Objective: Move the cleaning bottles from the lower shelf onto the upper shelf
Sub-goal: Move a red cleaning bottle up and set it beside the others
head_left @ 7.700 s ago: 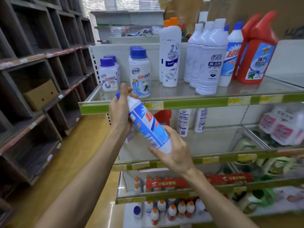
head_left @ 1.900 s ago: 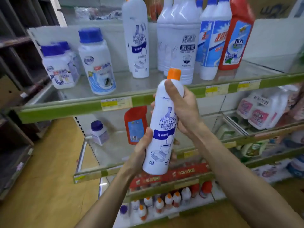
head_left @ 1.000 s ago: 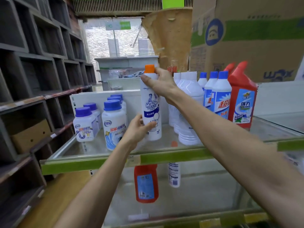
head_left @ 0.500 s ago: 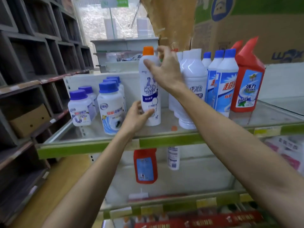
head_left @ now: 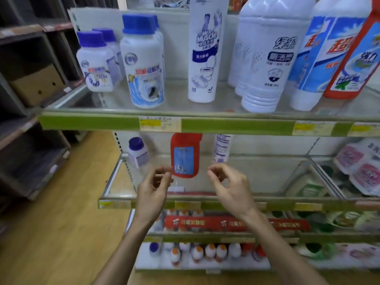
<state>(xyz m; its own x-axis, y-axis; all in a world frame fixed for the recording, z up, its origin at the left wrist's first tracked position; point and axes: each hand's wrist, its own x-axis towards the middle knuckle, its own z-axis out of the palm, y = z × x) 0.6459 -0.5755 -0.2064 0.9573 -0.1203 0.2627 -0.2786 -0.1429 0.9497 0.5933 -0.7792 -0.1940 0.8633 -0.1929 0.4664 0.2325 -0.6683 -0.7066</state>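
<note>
Reaching down w/ both hands toward the lower shelf (head_left: 267,199), the person is going for the next bottle. Left hand (head_left: 153,189) and right hand (head_left: 232,188) are hovering just in front of the red bottle (head_left: 185,155), fingers half-curled and apart, holding nothing; no contact visible yet.

Progress: most of the job is looking done. Upper shelf (head_left: 236,125) is carrying a full row — blue-capped tubs at left, the tall white spray bottle (head_left: 205,52) standing upright mid-shelf, ribbed white bottles, blue-label and red ones at right. Left on the lower shelf, as far as visible: red bottle in the middle, small blue-capped jar (head_left: 137,151) to its left, white bottle (head_left: 221,148) to its right w/ top hidden behind the upper shelf edge. So approx. three to go.

Vs. half a sec ago: both hands were up on the tall white spray bottle, settling it on the upper shelf. Now it's standing alone, both hands are off it and down at lower-shelf level, and the camera is looking lower and closer.
</note>
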